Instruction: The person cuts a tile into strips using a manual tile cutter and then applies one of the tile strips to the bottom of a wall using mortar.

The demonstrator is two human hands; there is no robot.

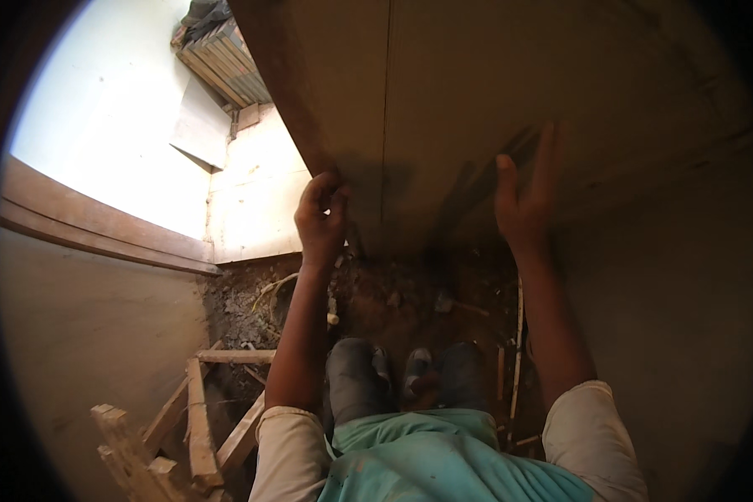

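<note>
A large brown wooden door panel [468, 92] with a vertical groove fills the upper middle and right in front of me. At its left edge, near the lower corner, my left hand [320, 219] has its fingers curled, thumb and fingertips closed on the edge. My right hand [527, 188] is raised by the panel's face, thumb and fingers apart, slightly blurred. Its shadow falls on the panel beside it. Whether its fingertips touch the wood I cannot tell.
Rough timber pieces [199, 418] stand and lean at the lower left. Dirt and rubble [393, 293] cover the floor around my shoes [418, 364]. A wooden frame rail [100, 213] runs along the left wall. Stacked boards [226, 63] lie in the bright area beyond.
</note>
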